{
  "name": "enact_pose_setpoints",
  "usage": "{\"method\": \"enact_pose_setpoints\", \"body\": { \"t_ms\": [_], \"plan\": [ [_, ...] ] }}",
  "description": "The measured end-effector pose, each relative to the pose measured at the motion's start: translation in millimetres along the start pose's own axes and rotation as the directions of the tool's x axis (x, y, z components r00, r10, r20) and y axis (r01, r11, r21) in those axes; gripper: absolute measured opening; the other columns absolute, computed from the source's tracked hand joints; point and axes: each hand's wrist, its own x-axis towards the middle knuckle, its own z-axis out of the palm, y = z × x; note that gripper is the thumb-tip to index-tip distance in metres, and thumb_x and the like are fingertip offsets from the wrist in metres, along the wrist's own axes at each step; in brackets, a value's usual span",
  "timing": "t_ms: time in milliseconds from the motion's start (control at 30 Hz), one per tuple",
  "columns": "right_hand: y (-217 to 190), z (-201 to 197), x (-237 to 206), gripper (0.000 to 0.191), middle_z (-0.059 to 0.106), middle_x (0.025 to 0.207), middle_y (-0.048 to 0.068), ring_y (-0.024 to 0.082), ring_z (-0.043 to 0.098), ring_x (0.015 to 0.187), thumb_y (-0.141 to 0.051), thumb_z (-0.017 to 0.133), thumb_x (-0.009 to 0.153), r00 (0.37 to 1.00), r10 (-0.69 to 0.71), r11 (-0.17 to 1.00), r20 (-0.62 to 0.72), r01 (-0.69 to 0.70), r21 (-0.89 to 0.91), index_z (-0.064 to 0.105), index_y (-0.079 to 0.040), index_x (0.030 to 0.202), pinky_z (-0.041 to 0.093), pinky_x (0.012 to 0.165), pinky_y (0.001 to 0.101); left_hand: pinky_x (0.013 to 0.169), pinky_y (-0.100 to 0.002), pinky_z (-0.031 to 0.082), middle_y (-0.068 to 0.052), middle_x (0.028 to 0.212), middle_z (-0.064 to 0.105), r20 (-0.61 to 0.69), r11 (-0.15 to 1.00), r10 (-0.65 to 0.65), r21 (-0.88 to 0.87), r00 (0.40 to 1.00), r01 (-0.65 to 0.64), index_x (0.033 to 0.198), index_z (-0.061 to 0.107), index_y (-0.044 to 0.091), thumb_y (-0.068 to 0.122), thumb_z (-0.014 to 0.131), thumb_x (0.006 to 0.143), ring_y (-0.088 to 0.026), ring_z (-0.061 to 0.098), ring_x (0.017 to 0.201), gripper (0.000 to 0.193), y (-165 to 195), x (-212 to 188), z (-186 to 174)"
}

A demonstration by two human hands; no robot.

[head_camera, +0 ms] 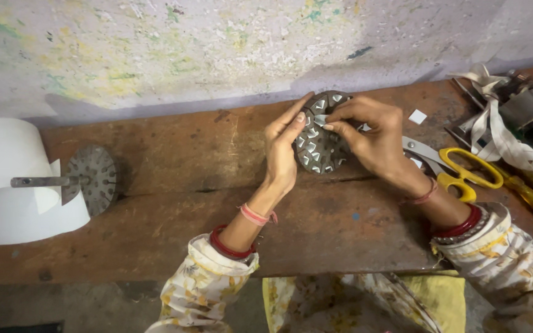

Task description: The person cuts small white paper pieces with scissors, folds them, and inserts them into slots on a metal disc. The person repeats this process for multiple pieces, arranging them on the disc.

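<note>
Round slotted metal core [320, 139], dark grey, standing on edge near the back of a worn wooden bench [186, 203], white paper slips tucked into most of its slots. Steadied on its left rim by the left hand [283, 148], fingers stretched long and flat against the disc, thumb near the centre. Pinched at the top by the right hand [371, 132], thumb and forefinger closed narrowly on a small white paper strip [321, 119] set into a slot. Red and pink bangles on both wrists, floral sleeves below.

Just right of the core, partly under the right wrist, yellow-handled scissors [464, 166]. Beyond them a small white paper square [417, 116], then a tangle of pale cloth tape [495, 132] and tools at the bench's right end. Well apart on the left, a second slotted core on a shaft [87, 179] beside a curled roll of white sheet [13, 185]. Bare rough wood between the two cores; stained plaster wall [217, 43] close behind.
</note>
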Motion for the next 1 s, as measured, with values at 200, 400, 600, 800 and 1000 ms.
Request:
{"method": "enact_pose_setpoints", "body": {
  "t_ms": [200, 400, 600, 800, 1000],
  "plan": [
    [4, 7, 2, 0.015, 0.076, 0.094, 0.012, 0.020, 0.073, 0.080, 0.006, 0.080, 0.085, 1.000, -0.007, 1.000, 0.006, 0.007, -0.017, 0.079, -0.002, 0.097, 0.058, 0.067, 0.0297, 0.104, -0.031, 0.053, -0.018, 0.132, 0.070, -0.007, 1.000, -0.007, -0.003, 1.000, 0.007, 0.138, 0.063, -0.002, 0.011, 0.057, 0.102, -0.022, 0.069, 0.115, 0.039, -2, 0, -2],
    [14, 9, 5, 0.011, 0.075, 0.095, 0.012, 0.018, 0.073, 0.078, 0.004, 0.080, 0.087, 0.999, -0.017, 1.000, 0.043, 0.017, -0.016, 0.078, -0.001, 0.097, 0.060, 0.063, 0.0257, 0.094, -0.034, 0.060, -0.020, 0.128, 0.071, -0.015, 0.999, -0.022, 0.039, 1.000, 0.023, 0.136, 0.064, 0.001, 0.016, 0.058, 0.099, -0.023, 0.073, 0.103, 0.040, -4, 2, -2],
    [11, -2, -4, 0.012, 0.073, 0.099, 0.011, 0.015, 0.073, 0.086, 0.004, 0.078, 0.094, 0.990, 0.116, 0.989, -0.082, -0.107, 0.098, 0.075, 0.000, 0.105, 0.062, 0.075, 0.0264, 0.086, -0.032, 0.063, -0.019, 0.119, 0.073, -0.065, 0.974, 0.090, 0.214, 0.994, -0.074, 0.135, 0.062, 0.000, 0.010, 0.072, 0.086, -0.020, 0.075, 0.094, 0.051, 3, -8, 9],
    [7, 1, -4, 0.012, 0.074, 0.097, 0.011, 0.016, 0.071, 0.084, 0.007, 0.078, 0.091, 0.989, 0.119, 0.993, -0.085, -0.117, 0.030, 0.075, 0.002, 0.102, 0.058, 0.072, 0.0276, 0.075, -0.025, 0.058, -0.009, 0.100, 0.073, -0.178, 0.969, 0.096, 0.240, 0.979, -0.052, 0.115, 0.066, -0.003, -0.002, 0.079, 0.081, -0.010, 0.070, 0.085, 0.036, 6, -11, 18],
    [11, 1, -5, 0.013, 0.074, 0.097, 0.011, 0.015, 0.072, 0.081, 0.006, 0.078, 0.091, 0.994, 0.094, 0.996, -0.060, -0.094, -0.003, 0.077, 0.000, 0.103, 0.060, 0.070, 0.0263, 0.072, -0.023, 0.056, -0.006, 0.093, 0.075, -0.184, 0.922, 0.195, 0.371, 0.963, -0.116, 0.112, 0.072, -0.005, 0.000, 0.077, 0.085, -0.008, 0.068, 0.079, 0.028, 2, -11, 18]
  ]
}}
